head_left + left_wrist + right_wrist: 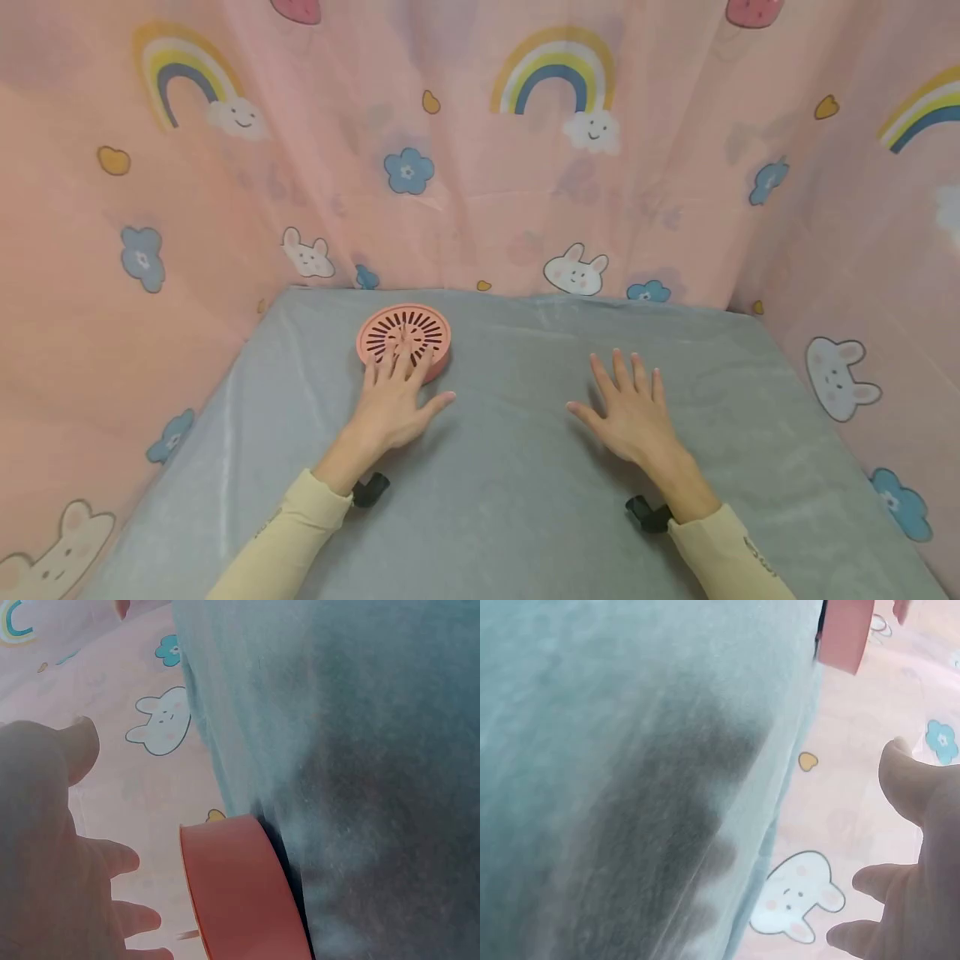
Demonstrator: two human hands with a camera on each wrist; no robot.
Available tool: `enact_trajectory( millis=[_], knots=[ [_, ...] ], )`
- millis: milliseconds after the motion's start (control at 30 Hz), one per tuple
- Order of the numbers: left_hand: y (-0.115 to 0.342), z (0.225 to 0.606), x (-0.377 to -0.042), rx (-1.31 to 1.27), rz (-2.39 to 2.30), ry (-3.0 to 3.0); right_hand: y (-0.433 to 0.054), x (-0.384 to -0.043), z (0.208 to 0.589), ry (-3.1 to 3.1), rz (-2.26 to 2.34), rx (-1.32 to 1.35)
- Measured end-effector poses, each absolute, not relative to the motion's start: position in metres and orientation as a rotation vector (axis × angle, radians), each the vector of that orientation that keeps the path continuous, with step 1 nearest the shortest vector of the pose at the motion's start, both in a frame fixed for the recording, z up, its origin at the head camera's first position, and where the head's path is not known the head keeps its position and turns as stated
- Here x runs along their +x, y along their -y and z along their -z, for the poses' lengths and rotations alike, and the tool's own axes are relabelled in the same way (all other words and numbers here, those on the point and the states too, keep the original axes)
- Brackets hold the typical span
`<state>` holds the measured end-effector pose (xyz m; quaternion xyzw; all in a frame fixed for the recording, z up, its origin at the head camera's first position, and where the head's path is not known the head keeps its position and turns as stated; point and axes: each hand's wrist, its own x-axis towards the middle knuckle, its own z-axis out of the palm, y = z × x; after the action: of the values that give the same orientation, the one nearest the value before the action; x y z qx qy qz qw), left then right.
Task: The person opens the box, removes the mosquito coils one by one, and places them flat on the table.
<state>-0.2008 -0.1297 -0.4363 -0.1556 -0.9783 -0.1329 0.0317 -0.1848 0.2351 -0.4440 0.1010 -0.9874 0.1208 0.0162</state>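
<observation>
A round pink case (433, 331) with a slotted lid, resembling a mosquito coil holder, lies on the grey cloth toward the back left. My left hand (392, 408), fingers straight and spread, overlaps the near part of the lid in the head view. From the left wrist, the side wall of the case (244, 892) shows, with a gap between it and the fingertips (139, 919). To the right, my right hand (632, 417) hovers over the cloth with its fingers spread, holding nothing. A corner of the case (846, 637) appears at the top of the right wrist view.
Grey cloth (510, 467) covers the table. Pink curtains (480, 192) printed with rainbows, rabbits and flowers enclose it at the back and both sides. A dark wrist-worn device (371, 490) sits at the left cuff, and another (647, 514) at the right cuff.
</observation>
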Motion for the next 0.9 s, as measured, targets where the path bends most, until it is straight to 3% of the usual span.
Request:
enact_trajectory(
  millis=[433,900],
  knots=[
    [0.145,0.438,-0.200,-0.439,0.375,3.008,-0.210,-0.198,0.439,3.052,-0.376,0.377],
    [0.174,0.431,-0.213,-0.416,0.462,2.965,-0.151,-0.222,0.428,3.049,-0.403,0.516]
  ],
)
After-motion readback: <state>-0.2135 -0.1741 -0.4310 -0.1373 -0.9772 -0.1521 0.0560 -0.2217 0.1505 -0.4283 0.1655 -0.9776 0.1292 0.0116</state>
